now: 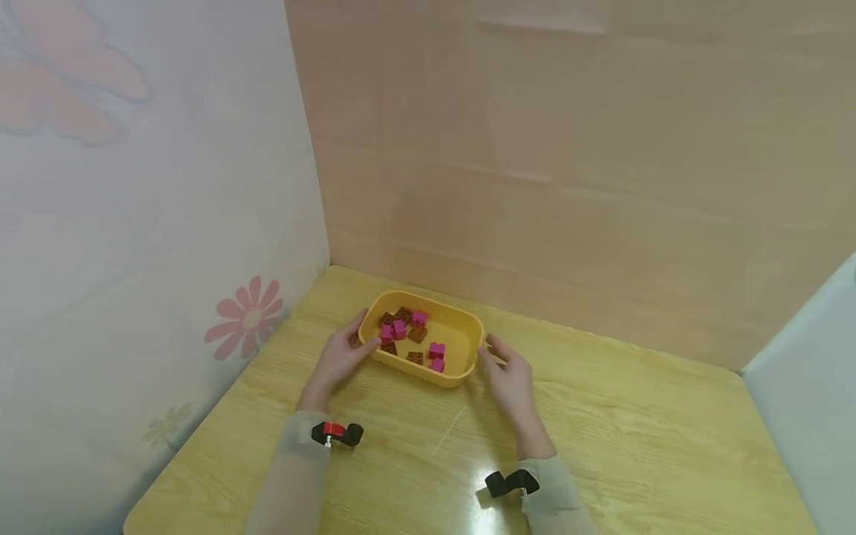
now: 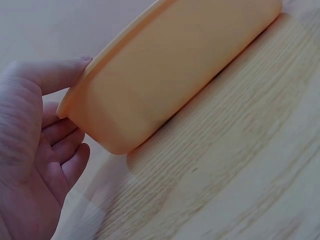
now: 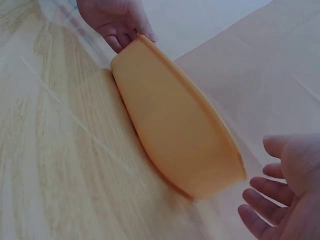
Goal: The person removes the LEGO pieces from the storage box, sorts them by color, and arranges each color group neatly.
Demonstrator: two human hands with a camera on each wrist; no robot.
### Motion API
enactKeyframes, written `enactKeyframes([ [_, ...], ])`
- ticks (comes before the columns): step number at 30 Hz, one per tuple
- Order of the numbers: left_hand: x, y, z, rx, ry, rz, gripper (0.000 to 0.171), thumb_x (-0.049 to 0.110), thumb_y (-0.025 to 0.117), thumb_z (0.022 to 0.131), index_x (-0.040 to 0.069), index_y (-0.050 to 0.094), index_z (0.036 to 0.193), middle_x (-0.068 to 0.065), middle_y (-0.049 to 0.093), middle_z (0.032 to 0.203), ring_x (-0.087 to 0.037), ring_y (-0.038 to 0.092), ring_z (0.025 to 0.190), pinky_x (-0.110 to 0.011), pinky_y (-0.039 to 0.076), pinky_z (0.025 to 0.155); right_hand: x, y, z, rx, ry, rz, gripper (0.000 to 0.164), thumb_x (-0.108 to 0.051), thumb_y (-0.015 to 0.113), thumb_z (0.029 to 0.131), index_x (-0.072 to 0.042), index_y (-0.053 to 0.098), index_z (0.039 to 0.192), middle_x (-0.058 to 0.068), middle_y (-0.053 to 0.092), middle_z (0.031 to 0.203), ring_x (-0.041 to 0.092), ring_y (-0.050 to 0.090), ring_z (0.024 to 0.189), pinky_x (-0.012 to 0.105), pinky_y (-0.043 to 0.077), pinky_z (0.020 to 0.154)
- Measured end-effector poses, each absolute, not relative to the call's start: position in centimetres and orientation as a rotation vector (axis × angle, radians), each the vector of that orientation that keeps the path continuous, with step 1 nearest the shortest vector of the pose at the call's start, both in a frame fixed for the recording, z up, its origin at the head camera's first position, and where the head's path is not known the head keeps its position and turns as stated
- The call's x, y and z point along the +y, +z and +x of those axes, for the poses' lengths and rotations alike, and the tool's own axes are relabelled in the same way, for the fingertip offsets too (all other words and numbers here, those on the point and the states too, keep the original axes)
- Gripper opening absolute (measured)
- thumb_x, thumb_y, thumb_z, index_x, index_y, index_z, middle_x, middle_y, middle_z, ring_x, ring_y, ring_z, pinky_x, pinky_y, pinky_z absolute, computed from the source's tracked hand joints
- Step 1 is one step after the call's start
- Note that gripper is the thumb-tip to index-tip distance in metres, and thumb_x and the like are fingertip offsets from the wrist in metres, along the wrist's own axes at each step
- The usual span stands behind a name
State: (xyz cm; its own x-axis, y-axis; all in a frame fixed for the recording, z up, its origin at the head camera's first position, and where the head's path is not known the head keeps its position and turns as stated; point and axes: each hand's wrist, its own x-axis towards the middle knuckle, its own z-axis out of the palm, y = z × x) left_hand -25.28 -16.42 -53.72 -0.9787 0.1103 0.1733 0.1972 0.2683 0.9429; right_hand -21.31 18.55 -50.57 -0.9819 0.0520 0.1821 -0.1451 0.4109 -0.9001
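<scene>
A yellow oblong tub [image 1: 458,331] with rounded corners stands on the table near the back wall. Inside lie several pink toy bricks [image 1: 437,350] and several brown toy bricks [image 1: 417,335], most of them toward the left side. My left hand [image 1: 336,358] grips the tub's left end, its thumb over the rim and the other fingers beneath the rim, as the left wrist view shows. At the opposite end is my right hand [image 3: 290,195], fingers spread and slightly bent. In the right wrist view a gap shows between it and the tub wall [image 3: 170,120].
The wooden table [image 1: 635,431] meets a beige wall covering [image 1: 535,186] behind the tub. To the left rises a pale wall [image 1: 167,208] with printed flowers, and another pale wall [image 1: 809,401] borders the right side. Both wrists wear black mounts [image 1: 511,483].
</scene>
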Motion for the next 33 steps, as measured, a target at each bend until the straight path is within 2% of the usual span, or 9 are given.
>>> enactKeyframes([
  [4,-16.4,-53.5,-25.0,-2.445,-1.825,-0.285,0.080,0.021,0.078,0.101,0.000,0.035,0.165,-0.021,0.034,0.169,-0.038,0.044,0.150,-0.040,0.040,0.120,18.3,-49.8,-21.5,-2.396,1.594,0.123,0.043,-0.033,0.067,0.109,-0.001,0.072,0.137,0.016,0.070,0.138,0.036,0.073,0.117,0.044,0.064,0.092],
  [9,-16.3,-53.4,-24.7,-2.474,-1.800,-0.264,0.081,0.023,0.080,0.100,0.000,0.037,0.164,-0.020,0.037,0.168,-0.038,0.045,0.149,-0.040,0.041,0.120,17.7,-48.8,-21.6,-2.341,1.665,0.161,0.028,-0.024,0.074,0.105,-0.001,0.081,0.120,0.011,0.077,0.125,0.030,0.073,0.115,0.030,0.063,0.090],
  [14,-16.4,-53.3,-24.5,-2.478,-1.788,-0.275,0.081,0.023,0.081,0.099,-0.001,0.038,0.164,-0.021,0.038,0.168,-0.038,0.044,0.150,-0.042,0.040,0.120,16.5,-48.2,-22.2,-2.424,1.757,0.151,0.025,-0.023,0.079,0.101,-0.004,0.083,0.118,0.008,0.080,0.116,0.025,0.074,0.109,0.022,0.060,0.086],
  [18,-16.5,-53.1,-24.3,-2.468,-1.777,-0.279,0.080,0.020,0.081,0.099,-0.003,0.038,0.163,-0.023,0.038,0.167,-0.039,0.042,0.151,-0.044,0.040,0.121,15.5,-48.1,-23.1,-2.503,1.787,0.196,0.029,-0.021,0.078,0.101,-0.003,0.080,0.124,0.010,0.079,0.120,0.024,0.073,0.110,0.025,0.060,0.090],
  [23,-16.8,-53.4,-24.6,-2.469,-1.781,-0.250,0.080,0.022,0.082,0.098,-0.001,0.040,0.163,-0.020,0.038,0.168,-0.036,0.041,0.153,-0.043,0.039,0.122,14.5,-47.9,-24.3,-2.578,1.800,0.274,0.031,-0.011,0.075,0.101,0.000,0.076,0.130,0.019,0.075,0.127,0.028,0.073,0.115,0.038,0.061,0.099],
  [27,-17.0,-53.7,-24.8,-2.470,-1.775,-0.235,0.080,0.023,0.082,0.098,0.000,0.041,0.163,-0.018,0.039,0.168,-0.035,0.041,0.153,-0.041,0.038,0.123,13.8,-47.6,-25.3,-2.659,1.784,0.345,0.034,-0.007,0.073,0.102,0.002,0.072,0.135,0.020,0.073,0.132,0.032,0.071,0.119,0.045,0.060,0.103],
  [33,-17.3,-54.1,-25.1,-2.440,-1.816,-0.268,0.080,0.021,0.081,0.099,-0.002,0.039,0.163,-0.021,0.038,0.167,-0.038,0.042,0.152,-0.043,0.038,0.121,13.0,-47.0,-27.6,-2.877,1.652,0.477,0.039,-0.001,0.068,0.101,0.001,0.068,0.140,0.018,0.069,0.140,0.035,0.068,0.124,0.046,0.060,0.101],
])
